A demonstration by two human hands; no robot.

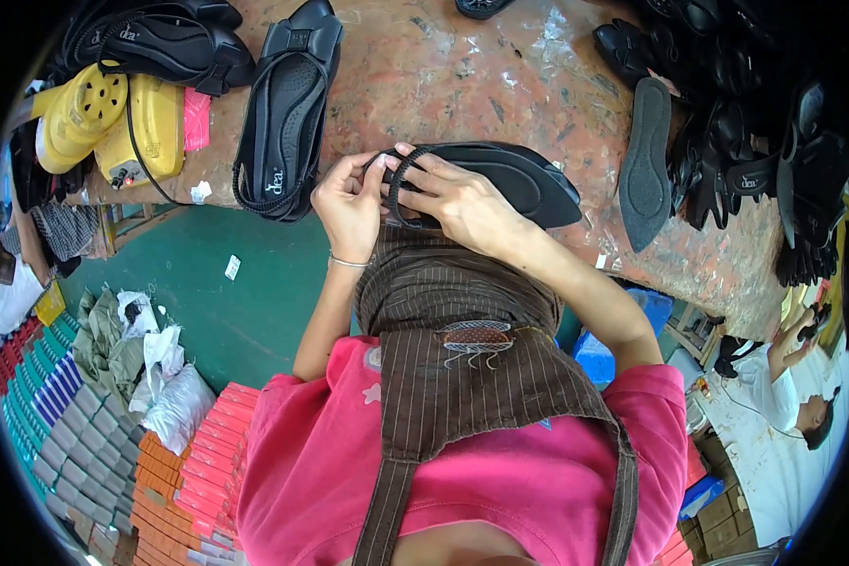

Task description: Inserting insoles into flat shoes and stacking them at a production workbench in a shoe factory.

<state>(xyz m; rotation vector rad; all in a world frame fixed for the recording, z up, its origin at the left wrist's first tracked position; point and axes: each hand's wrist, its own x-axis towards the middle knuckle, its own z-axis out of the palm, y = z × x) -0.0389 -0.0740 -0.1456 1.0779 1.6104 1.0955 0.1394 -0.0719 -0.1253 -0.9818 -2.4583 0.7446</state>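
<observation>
A black slingback shoe point(528, 177) lies on its side at the front edge of the worktable, its toe pointing right. My left hand point(347, 206) pinches the braided heel strap point(394, 193) of this shoe between thumb and fingers. My right hand point(472, 203) is closed over the heel end, its fingers on the strap and the back of the shoe. What lies under the right fingers is partly hidden. Left of my hands, a finished-looking pair of black bow-topped shoes point(297, 94) rests on the table. A loose dark grey insole point(646, 160) lies to the right.
The worn, stained worktable point(434, 66) spreads ahead. Black shoes point(726, 141) pile up at right; more shoes point(160, 47) and a yellow clog point(85, 113) beside a yellow device point(146, 127) stand at left. Stacked boxes point(222, 453) fill the lower left. Another person point(783, 387) works at right.
</observation>
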